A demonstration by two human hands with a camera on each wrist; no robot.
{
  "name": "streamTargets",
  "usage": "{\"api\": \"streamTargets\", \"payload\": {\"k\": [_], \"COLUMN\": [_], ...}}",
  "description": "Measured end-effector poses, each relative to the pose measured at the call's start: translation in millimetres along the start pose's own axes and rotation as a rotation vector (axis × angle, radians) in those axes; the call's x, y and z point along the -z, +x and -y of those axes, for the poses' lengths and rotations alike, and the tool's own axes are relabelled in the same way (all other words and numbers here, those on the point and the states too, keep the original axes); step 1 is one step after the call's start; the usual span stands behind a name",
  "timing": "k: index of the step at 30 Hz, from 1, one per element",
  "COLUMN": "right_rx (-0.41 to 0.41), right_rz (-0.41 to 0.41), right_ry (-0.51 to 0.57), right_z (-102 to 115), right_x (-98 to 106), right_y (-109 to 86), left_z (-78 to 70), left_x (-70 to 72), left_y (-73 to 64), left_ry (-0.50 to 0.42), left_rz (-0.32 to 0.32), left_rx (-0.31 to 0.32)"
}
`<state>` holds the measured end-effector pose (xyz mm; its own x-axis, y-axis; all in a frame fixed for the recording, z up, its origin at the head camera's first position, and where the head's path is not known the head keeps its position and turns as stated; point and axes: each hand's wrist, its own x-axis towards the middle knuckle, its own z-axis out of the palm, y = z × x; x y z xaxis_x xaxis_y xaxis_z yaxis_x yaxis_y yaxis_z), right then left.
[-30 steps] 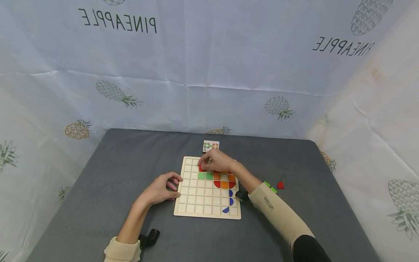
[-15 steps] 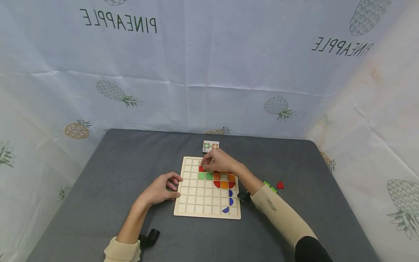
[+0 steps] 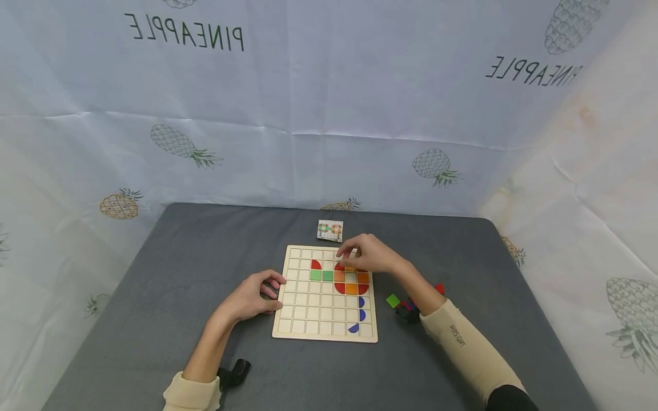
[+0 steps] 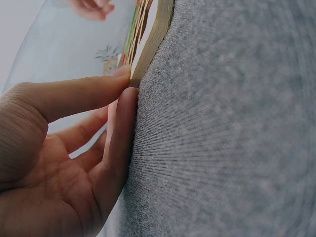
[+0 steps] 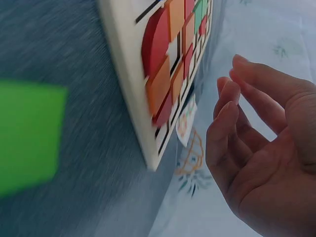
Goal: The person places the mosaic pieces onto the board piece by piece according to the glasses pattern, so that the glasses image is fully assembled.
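Note:
The square wooden grid board (image 3: 298, 313) lies on the table, with red, orange, green and blue pieces in its cells. My left hand (image 3: 252, 295) touches its left edge with the thumb and a fingertip apart along that side. In the left wrist view the thumb tip meets the board's pale edge (image 4: 154, 42). Above the board's upper right part hovers my right hand (image 3: 372, 255), fingers loosely bent and nothing between them in the right wrist view. A red quarter-round piece (image 3: 316, 265) sits just above two green squares (image 3: 321, 275). Three blue half-rounds (image 3: 362, 315) lie near the right side.
A small pattern card (image 3: 330, 230) lies behind the board. Right of the board are a green square (image 3: 393, 301), a red piece (image 3: 440, 289) and other loose pieces, partly hidden by the right wrist camera (image 3: 408, 314). A pineapple-print curtain (image 3: 329, 103) stands behind the table.
My right hand has let go of the red quarter-round piece and moved right, uncovering it and the card. My left hand has stayed at the board's edge.

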<state>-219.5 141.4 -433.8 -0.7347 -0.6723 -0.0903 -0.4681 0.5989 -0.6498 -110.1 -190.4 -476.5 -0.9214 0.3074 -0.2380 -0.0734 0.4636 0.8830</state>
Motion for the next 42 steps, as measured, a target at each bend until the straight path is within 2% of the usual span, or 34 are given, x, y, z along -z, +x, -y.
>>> {"api": "streamTargets", "payload": {"k": [9, 16, 26, 34, 42], "right_rx": [-0.067, -0.15, -0.174, -0.233, -0.229], "right_rz": [-0.024, -0.046, -0.044, -0.073, -0.045], "right_ry": [-0.013, 0.022, 0.015, -0.02, 0.016], "right_z": [-21.9, -37.3, -68.7, -82.1, -87.8], "right_x": [16.3, 24.4, 28.1, 30.6, 30.3], "right_y": [-40.4, -77.1, -121.6, -141.6, -144.2], "left_z": [-2.3, -1.0, -1.6, -2.2, -1.6], "left_x": [0.8, 1.2, 0.8, 1.0, 0.8], "left_y": [-0.6, 0.5, 0.8, -0.7, -0.2], "left_ry": [0.004, 0.003, 0.005, 0.0, 0.01], "left_rz": [0.001, -0.001, -0.004, -0.002, -0.006], "left_rx": [-0.004, -0.006, 0.001, -0.016, -0.008]}}
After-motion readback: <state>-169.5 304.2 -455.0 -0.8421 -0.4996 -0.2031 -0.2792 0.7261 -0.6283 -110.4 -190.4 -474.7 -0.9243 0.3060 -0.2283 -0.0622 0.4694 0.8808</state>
